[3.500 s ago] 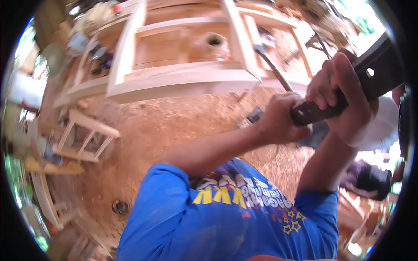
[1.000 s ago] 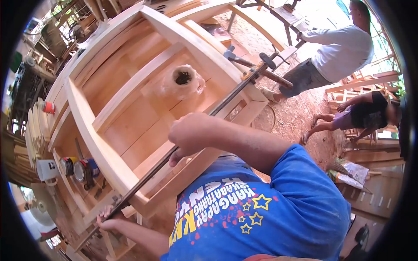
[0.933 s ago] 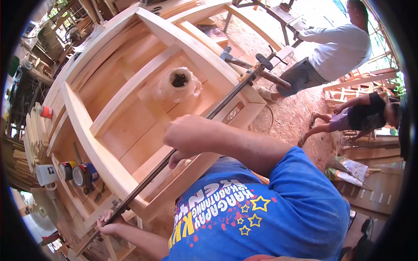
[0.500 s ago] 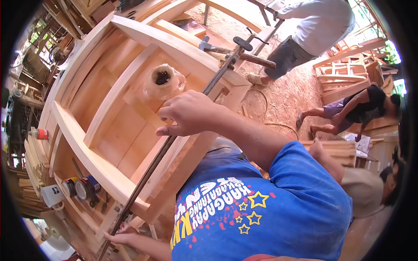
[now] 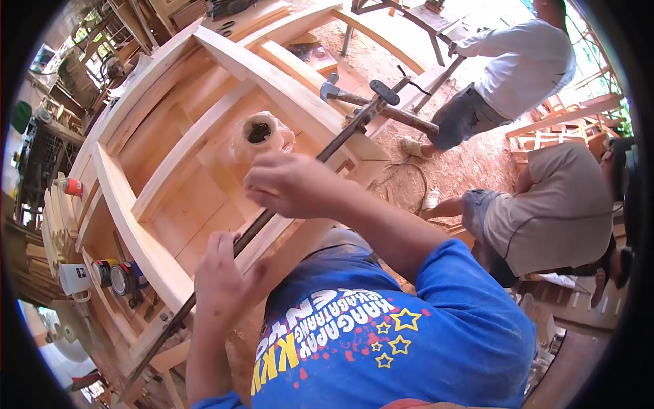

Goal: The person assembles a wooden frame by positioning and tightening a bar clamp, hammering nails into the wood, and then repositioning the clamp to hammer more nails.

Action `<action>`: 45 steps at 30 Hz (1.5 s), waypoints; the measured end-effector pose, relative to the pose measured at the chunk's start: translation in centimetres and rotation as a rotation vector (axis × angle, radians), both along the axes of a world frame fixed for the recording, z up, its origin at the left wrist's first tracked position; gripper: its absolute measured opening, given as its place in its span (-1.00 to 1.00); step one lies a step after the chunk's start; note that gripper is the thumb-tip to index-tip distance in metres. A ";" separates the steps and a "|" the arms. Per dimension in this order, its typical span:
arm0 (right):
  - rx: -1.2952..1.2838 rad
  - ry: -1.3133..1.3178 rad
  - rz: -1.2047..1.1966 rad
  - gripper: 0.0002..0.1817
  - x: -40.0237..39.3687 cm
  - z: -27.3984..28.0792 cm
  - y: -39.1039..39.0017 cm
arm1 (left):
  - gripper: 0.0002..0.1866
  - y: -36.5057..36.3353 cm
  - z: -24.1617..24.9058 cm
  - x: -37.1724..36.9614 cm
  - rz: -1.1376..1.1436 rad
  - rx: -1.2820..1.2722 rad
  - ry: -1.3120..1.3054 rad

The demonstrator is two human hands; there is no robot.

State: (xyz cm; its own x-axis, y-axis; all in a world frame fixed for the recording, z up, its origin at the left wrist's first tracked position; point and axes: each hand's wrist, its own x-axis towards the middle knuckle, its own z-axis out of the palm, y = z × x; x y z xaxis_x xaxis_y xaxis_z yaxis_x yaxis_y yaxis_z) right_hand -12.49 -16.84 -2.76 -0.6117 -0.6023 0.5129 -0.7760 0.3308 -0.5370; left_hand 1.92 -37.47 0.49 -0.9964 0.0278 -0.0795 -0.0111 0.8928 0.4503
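My right hand (image 5: 293, 184) is over the long metal bar clamp (image 5: 255, 228), just below a crumpled clear plastic bag (image 5: 281, 140) with dark contents in its opening. Its thumb and fingers press together; what they may hold is hidden. My left hand (image 5: 228, 276) overlaps the clamp bar lower down, fingers stretched up and thumb apart. The bar lies across a pale wooden frame (image 5: 122, 198) with curved rails and inset panels. Beside the clamp's head, a hammer (image 5: 354, 99) with a wooden handle rests at the frame's upper right.
Paint-like cans (image 5: 126, 278) and a white container (image 5: 73, 279) stand at the left, with a small orange can (image 5: 72, 187) above. A person in a white shirt (image 5: 521, 68) stands at upper right; another in beige (image 5: 558, 211) bends at right. Wood shavings (image 5: 402, 170) cover the floor.
My left hand has come up from the bar's lower end to its middle. My right hand's thumb and fingers have drawn together. The person in beige has come further into view.
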 end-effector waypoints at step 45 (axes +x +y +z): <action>-0.362 -0.230 -0.394 -0.17 -19.7 -10.0 32.2 | -0.67 18.5 -1.6 -18.3 0.061 -0.061 -0.389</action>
State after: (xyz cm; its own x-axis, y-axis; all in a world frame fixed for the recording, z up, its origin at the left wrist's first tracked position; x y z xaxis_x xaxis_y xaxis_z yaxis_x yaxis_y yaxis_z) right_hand -32.22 15.33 -12.71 -0.8743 -0.1176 0.4709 -0.4813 0.3353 -0.8099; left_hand -16.42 -18.99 -1.14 -0.8912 -0.0471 -0.4511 -0.2242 0.9103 0.3480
